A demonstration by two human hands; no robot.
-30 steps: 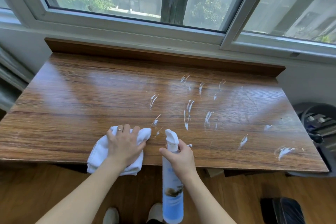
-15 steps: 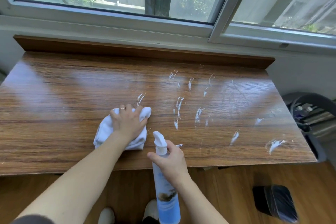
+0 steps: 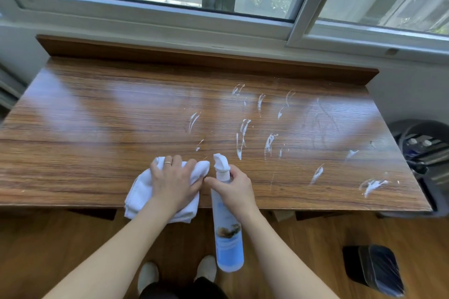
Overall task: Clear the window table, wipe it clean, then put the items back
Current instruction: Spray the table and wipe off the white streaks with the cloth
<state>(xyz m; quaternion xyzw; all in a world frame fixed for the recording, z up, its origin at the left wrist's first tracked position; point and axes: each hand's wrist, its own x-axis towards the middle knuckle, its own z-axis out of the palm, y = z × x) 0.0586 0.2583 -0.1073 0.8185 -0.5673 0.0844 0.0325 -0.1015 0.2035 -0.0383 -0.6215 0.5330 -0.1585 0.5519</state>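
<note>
I saw left hand (image 3: 173,181) pressed flat on soft cloth (image 3: 141,192), table (image 3: 97,128) 6 o'clock | right hand (image 3: 237,190) clamped on light, slippery spray bottle (image 3: 228,238) neck | foam (image 3: 243,138) 1 o'clock.

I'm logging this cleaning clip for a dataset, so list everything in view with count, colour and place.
table: one, brown wood grain, under the window
foam streaks: many, white, right half of the tabletop
cloth: one, white, near edge of the table, under the left hand
spray bottle: one, white top and blue body, held at the table's near edge
window: one, white frame, behind the table
bin: one, black, floor at lower right
shoes: two, white, floor below
left hand: one, presses on the cloth, ring on a finger
right hand: one, grips the spray bottle
</note>
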